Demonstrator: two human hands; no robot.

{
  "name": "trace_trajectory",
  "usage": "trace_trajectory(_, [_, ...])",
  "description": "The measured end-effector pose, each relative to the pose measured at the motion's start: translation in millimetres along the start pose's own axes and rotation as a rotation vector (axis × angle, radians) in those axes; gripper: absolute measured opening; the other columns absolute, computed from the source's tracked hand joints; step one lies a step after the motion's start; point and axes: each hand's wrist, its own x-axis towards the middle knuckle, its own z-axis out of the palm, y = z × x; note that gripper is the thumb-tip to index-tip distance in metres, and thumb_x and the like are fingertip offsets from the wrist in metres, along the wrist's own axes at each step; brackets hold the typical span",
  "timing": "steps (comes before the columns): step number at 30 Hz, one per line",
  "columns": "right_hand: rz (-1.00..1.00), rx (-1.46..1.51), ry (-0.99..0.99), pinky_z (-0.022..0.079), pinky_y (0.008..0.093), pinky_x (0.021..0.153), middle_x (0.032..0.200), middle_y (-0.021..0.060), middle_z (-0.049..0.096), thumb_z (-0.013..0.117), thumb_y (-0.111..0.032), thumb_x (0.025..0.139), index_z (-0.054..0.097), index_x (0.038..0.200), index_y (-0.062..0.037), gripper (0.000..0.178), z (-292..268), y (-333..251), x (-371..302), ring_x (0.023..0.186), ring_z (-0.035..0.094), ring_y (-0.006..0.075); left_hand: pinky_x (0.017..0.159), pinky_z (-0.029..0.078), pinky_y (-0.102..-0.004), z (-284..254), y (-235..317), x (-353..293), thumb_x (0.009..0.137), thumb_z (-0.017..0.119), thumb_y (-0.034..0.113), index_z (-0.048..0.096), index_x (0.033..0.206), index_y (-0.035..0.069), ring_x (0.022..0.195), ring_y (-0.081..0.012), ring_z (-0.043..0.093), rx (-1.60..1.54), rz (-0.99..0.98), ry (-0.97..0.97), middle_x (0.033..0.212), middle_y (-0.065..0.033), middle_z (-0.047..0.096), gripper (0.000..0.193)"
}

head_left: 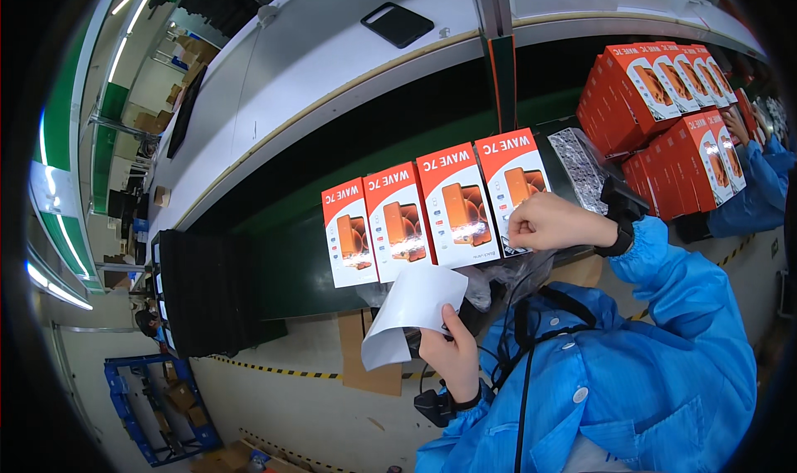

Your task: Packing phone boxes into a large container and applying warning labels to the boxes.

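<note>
My left hand (452, 353) grips a curled white sheet (415, 307) with a glossy surface, thumb on top, just in front of the row of boxes. My right hand (552, 222) is closed, its fingertips against the lower front of the rightmost phone box (515, 162). A small dark-and-white patch shows beneath those fingertips; whether they pinch anything is hidden. Several red-and-white phone boxes stand side by side here, including a leftmost box (349, 232), a second box (398, 224) and a third box (457, 207), each printed with an orange phone.
Red phone boxes (656, 91) are stacked at the right, beside a co-worker's blue sleeve (764, 174). Silvery bubble wrap (579, 162) lies between them and my row. A white shelf (324, 33) above holds a dark flat case (397, 25). Black stacked trays (203, 290) stand left.
</note>
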Motion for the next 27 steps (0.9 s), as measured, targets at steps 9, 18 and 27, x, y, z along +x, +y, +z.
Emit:
trace_trajectory(9, [-0.008,0.033,-0.009,0.046,0.028,0.054,0.058,0.0076,0.062,0.063,-0.016,0.078,0.065,0.075,-0.0008,0.016,-1,-1,0,0.052,0.062,0.0168,0.061,0.048,-0.0374,1,7,-1,0.088,0.056,0.009,0.059,0.097,-0.008,0.072,-0.0354,0.064,0.021,-0.023,0.007,0.084,-0.0234,0.063,0.02])
trace_trajectory(18, [-0.178,-0.329,0.222,0.046,0.0307,0.061,0.074,0.0166,0.06,0.066,-0.019,0.074,0.056,0.079,0.0001,0.022,13,4,-3,0.071,0.063,0.0199,0.064,0.047,-0.0391,4,13,-1,0.087,0.056,0.009,0.059,0.098,-0.008,0.075,-0.0377,0.062,0.045,0.022,-0.011,0.085,-0.0246,0.062,0.02])
trace_trajectory(27, [-0.102,0.868,-0.061,0.047,0.0217,0.073,0.093,0.0056,0.052,0.069,-0.01,0.081,0.04,0.085,-0.0065,0.029,30,-32,-36,0.081,0.055,0.0085,0.068,0.053,-0.0289,-5,20,-7,0.087,0.058,0.004,0.052,0.102,-0.007,0.074,-0.0143,0.061,-0.606,-0.347,-0.408,0.088,-0.0138,0.063,0.02])
